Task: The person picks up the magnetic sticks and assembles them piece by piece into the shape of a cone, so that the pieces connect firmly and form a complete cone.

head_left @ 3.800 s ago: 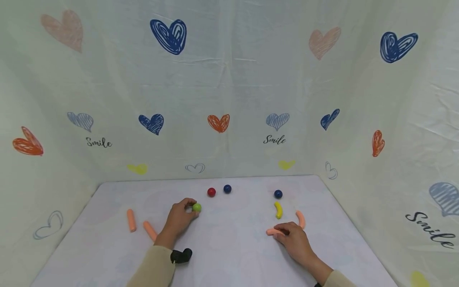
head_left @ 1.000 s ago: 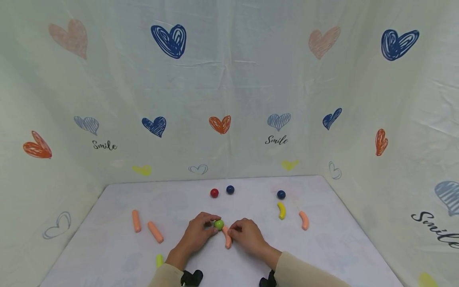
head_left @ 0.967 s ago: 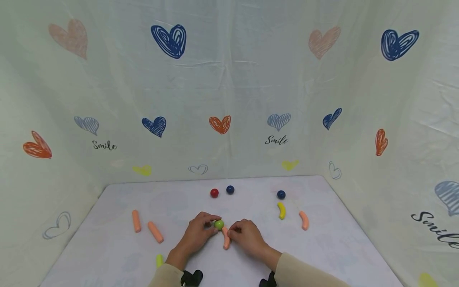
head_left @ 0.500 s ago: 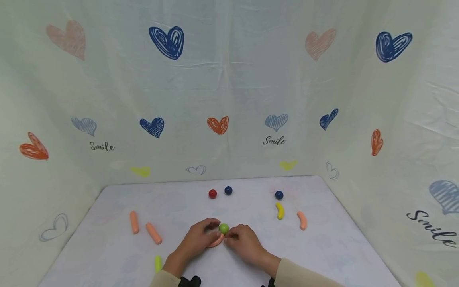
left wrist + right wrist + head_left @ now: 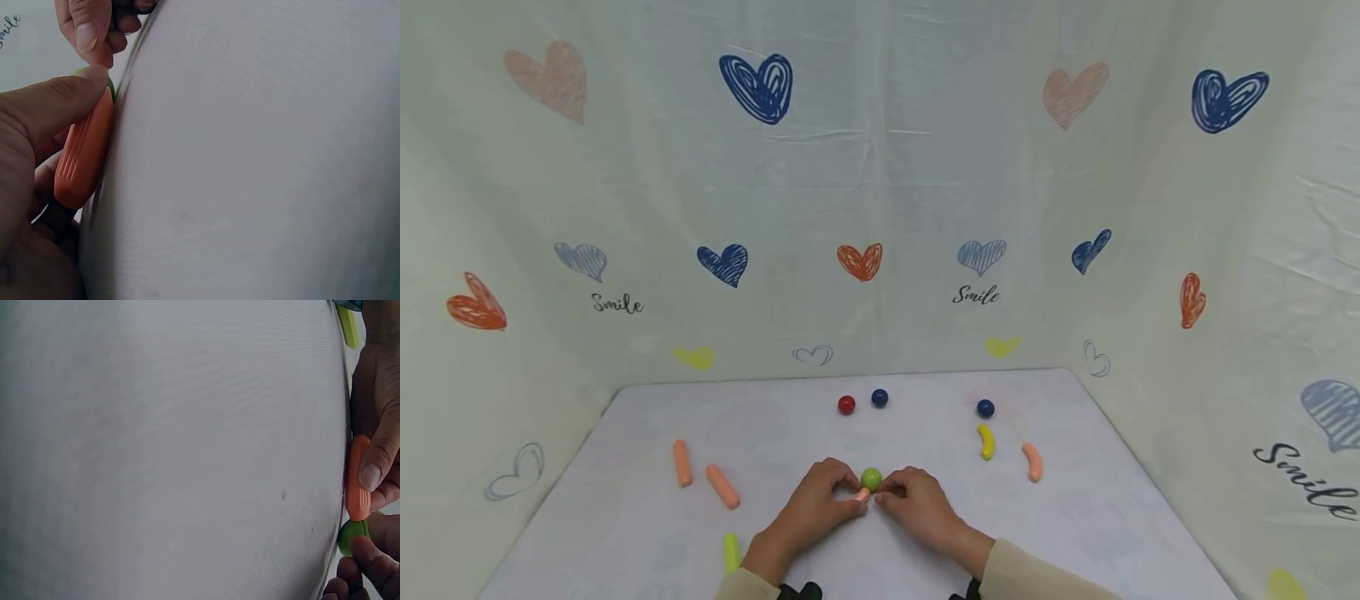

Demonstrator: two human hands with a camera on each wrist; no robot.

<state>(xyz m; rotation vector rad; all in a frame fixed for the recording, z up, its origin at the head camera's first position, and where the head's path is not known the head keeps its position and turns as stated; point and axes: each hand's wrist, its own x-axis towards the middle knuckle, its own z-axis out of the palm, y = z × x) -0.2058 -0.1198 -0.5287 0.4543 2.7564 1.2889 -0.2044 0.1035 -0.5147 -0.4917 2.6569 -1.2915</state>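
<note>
While both hands work close together over the white table (image 5: pixel 1075 533), the left hand (image 5: pixel 820 504) grips a ridged orange piece (image 5: pixel 86 147), its thumb laid along one side and its fingers behind, the gap between them only as wide as the piece. The right hand (image 5: pixel 921 510) pinches a green ball (image 5: pixel 871 477) narrowly between thumb and fingertips. The orange piece lies near the middle of the table, just on the near side of the green ball, and the right wrist view shows its end against the ball. In the left wrist view, the ball is mostly covered by the left thumb, leaving a thin green edge, and the right hand is cut off at the top. In the head view, the left fingers conceal most of the orange piece. The right wrist view crops both hands at its right border; the right hand's remaining fingers are dark and their exact curl cannot be determined. A yellow-green stick (image 5: pixel 732 552) is partly hidden by the left sleeve (image 5: pixel 747 587) in the head view. The right sleeve (image 5: pixel 1037 577) runs off the bottom edge, and the black wrist devices (image 5: pixel 805 592) are only partly visible.
</note>
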